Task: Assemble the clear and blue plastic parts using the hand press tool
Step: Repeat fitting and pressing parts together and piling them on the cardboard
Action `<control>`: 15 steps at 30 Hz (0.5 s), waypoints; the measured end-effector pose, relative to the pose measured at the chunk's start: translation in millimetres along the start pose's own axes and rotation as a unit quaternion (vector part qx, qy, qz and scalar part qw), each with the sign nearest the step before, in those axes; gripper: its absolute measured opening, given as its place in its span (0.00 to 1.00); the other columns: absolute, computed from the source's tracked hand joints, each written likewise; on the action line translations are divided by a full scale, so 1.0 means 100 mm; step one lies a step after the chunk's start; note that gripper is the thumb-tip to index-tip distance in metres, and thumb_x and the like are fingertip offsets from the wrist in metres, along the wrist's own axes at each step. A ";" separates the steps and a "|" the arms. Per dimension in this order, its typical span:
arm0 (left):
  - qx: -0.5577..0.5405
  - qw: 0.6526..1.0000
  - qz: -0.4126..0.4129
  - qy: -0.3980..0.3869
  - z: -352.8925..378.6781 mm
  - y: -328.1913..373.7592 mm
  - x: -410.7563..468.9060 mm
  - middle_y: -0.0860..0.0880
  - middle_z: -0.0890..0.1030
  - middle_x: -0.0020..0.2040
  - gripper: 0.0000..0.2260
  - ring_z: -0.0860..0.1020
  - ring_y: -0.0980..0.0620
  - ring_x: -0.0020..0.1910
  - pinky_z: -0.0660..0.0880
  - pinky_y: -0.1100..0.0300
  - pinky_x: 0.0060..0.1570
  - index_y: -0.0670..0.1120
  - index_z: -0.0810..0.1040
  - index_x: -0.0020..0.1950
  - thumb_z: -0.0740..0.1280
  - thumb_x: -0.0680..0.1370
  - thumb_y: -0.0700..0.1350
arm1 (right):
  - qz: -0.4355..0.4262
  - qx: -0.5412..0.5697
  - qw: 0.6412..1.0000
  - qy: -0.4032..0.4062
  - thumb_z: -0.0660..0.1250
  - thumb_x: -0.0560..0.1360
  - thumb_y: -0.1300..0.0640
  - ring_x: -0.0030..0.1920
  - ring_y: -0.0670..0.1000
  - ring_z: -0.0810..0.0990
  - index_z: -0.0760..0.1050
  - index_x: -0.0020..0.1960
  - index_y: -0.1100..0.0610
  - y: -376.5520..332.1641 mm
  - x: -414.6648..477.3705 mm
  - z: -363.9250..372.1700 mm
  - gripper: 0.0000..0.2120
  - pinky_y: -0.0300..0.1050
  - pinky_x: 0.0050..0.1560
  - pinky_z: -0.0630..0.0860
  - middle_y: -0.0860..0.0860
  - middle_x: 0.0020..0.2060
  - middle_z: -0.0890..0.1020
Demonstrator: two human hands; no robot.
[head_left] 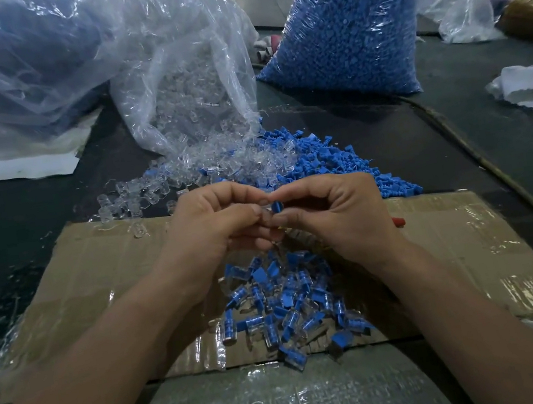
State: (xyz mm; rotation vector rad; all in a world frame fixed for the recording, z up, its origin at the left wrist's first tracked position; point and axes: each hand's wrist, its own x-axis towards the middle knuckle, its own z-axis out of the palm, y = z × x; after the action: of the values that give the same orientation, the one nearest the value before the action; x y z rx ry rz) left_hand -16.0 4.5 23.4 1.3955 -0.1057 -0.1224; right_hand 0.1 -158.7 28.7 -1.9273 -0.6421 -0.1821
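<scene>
We pinch a blue part (277, 206) between left hand (213, 225) and right hand (334, 214), curled fingertips (260, 216) hiding most of it, above the cardboard (111, 259), a red object (398, 222) half hidden behind the right hand.

Dark worktable (17, 211); taped cardboard sheet (94, 262) on it; dim cluttered room behind; cable (495, 166) along right.
</scene>
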 end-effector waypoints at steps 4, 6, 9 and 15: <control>-0.004 1.000 -0.002 0.000 0.00 0.00 0.00 0.44 0.82 0.31 0.03 0.81 0.50 0.29 0.77 0.64 0.28 0.41 0.78 0.39 0.68 0.66 0.36 | -0.001 -0.002 1.000 -0.001 0.74 0.65 0.64 0.41 0.43 0.82 0.79 0.50 0.54 0.00 0.00 0.00 0.15 0.36 0.43 0.79 0.43 0.39 0.82; -0.005 1.000 -0.011 0.000 0.00 0.01 -0.01 0.44 0.82 0.31 0.06 0.81 0.50 0.29 0.78 0.63 0.29 0.41 0.78 0.39 0.69 0.63 0.40 | -0.005 -0.005 1.000 -0.006 0.74 0.65 0.64 0.41 0.42 0.82 0.78 0.51 0.55 -0.01 0.01 0.00 0.15 0.35 0.44 0.78 0.43 0.40 0.82; 0.000 1.000 -0.027 0.006 0.00 0.01 -0.01 0.42 0.82 0.31 0.07 0.81 0.49 0.28 0.78 0.63 0.28 0.41 0.78 0.38 0.70 0.61 0.40 | -0.016 -0.017 1.000 -0.011 0.74 0.65 0.65 0.42 0.40 0.81 0.78 0.52 0.57 -0.01 0.00 0.02 0.17 0.31 0.44 0.76 0.45 0.40 0.81; 0.005 0.999 -0.039 0.005 -0.01 0.03 0.00 0.41 0.81 0.30 0.07 0.80 0.49 0.27 0.77 0.63 0.27 0.39 0.78 0.38 0.69 0.61 0.38 | -0.037 -0.028 0.999 -0.011 0.74 0.65 0.66 0.42 0.42 0.82 0.78 0.52 0.58 -0.02 0.00 0.02 0.16 0.32 0.44 0.77 0.47 0.41 0.82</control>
State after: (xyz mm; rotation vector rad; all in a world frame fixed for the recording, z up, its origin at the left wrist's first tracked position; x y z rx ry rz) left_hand -16.2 5.9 26.6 1.4100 -0.0432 -0.1799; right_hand -1.2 -156.5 29.3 -1.9632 -0.7302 -0.2287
